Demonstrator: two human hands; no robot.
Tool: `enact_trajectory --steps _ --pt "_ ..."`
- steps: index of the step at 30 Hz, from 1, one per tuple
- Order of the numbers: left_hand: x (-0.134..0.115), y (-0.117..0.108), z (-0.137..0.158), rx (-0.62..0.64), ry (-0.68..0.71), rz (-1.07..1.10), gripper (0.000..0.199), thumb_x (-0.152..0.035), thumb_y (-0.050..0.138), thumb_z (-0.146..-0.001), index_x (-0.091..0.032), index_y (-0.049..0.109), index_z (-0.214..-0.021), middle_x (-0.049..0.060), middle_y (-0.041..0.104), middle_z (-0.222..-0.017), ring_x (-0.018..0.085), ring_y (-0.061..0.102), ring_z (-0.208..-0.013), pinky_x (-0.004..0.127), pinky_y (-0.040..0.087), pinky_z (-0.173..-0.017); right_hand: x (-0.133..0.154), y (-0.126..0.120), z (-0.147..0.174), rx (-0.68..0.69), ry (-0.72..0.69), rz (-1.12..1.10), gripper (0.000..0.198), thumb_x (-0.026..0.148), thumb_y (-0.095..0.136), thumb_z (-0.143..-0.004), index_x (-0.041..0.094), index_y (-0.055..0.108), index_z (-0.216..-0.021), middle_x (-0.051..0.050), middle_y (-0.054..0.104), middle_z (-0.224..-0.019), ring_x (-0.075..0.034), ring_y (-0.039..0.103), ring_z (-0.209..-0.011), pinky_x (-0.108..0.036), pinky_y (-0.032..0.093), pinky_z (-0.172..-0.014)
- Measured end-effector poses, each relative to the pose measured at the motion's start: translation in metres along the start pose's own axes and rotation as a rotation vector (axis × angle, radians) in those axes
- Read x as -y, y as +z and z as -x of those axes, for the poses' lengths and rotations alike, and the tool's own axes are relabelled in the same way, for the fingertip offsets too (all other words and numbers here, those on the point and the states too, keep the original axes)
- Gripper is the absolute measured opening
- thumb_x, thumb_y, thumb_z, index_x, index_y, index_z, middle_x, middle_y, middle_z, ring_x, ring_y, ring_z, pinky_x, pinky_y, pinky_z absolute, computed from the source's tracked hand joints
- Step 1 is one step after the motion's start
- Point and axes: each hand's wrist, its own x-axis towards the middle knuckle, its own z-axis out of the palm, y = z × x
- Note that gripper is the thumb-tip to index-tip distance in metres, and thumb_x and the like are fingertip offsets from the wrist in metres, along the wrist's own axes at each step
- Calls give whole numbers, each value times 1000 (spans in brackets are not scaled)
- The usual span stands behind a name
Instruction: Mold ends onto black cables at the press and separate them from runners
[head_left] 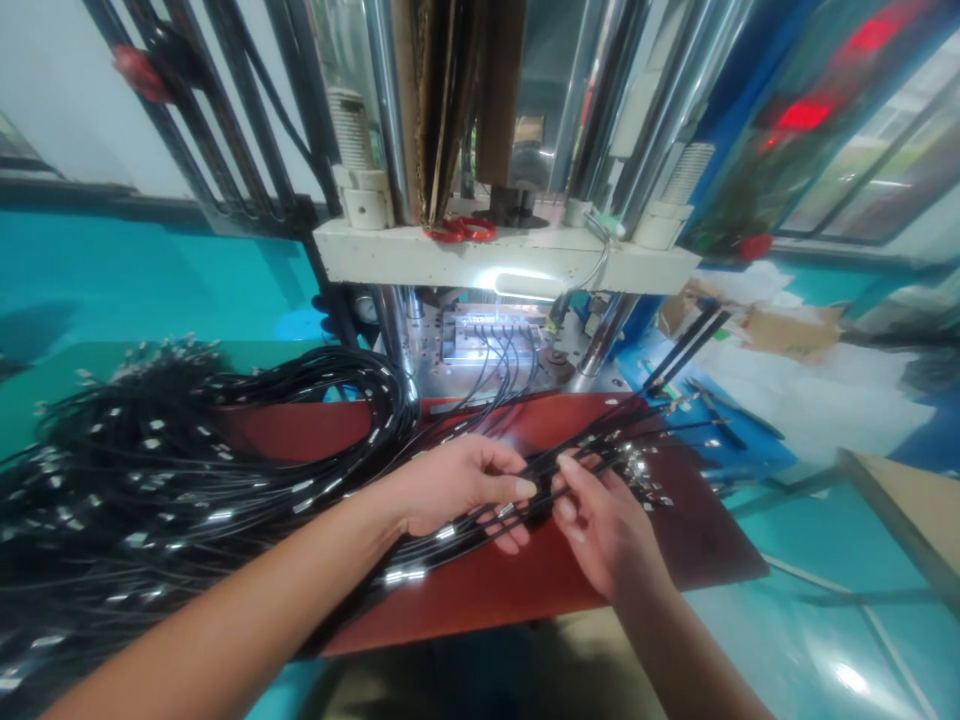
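Both hands meet over a bundle of thin black cables (450, 535) that runs across the red-brown board (480, 600). My left hand (472, 490) pinches cables between thumb and fingers, with a small metallic piece near its fingertips. Just right of it, my right hand (600, 510) is closed, thumb against fingers, on the same black cables. Shiny metal connector ends (637, 470) fan out beyond the right hand. Exactly which strands each hand grips is hard to make out.
A large heap of black cables (150, 450) lies at the left. Ahead stands a press with a white plate (450, 258), red-handled scissors (472, 230) on it, and a lit mould (491, 340) with several cables coming out. Tools (720, 410) lie on a blue surface at right.
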Motion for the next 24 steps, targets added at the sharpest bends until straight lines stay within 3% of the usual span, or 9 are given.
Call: enact_trajectory --steps 5,8,15,19,24 --pt "0 2 -1 -50 12 35 27 -38 60 -88 -11 60 -84 5 64 -76 16 68 -63 27 56 -56 2 0 3 18 21 -28 15 25 73 -79 22 58 -84 4 63 -79 -6 51 -53 -19 37 -45" --pt "0 2 0 -52 -8 34 25 -37 61 -88 -12 60 -86 5 65 -77 16 68 -62 28 56 -56 3 2 2 52 19 -44 14 25 71 -81 22 57 -84 5 61 -74 -6 51 -53 -18 37 -46" --pt "-1 3 1 -40 -16 -5 25 -38 60 -87 -13 59 -85 7 67 -73 17 68 -62 26 55 -55 3 6 2 -24 -47 -9 20 28 74 -79 21 56 -80 6 57 -68 -5 49 -50 -16 36 -44" --pt "-5 6 3 -54 -10 -25 27 -41 58 -89 -14 58 -88 8 68 -84 15 68 -60 23 53 -51 14 7 3 16 -27 33 16 27 71 -78 22 58 -85 4 60 -79 -7 50 -55 -18 38 -46" --pt "-7 18 17 113 -130 -106 25 -39 68 -81 -15 61 -87 7 70 -81 14 65 -54 26 52 -51 51 7 10 -42 -61 235 28 47 68 -77 22 61 -87 -2 62 -79 -10 49 -52 -21 35 -39"
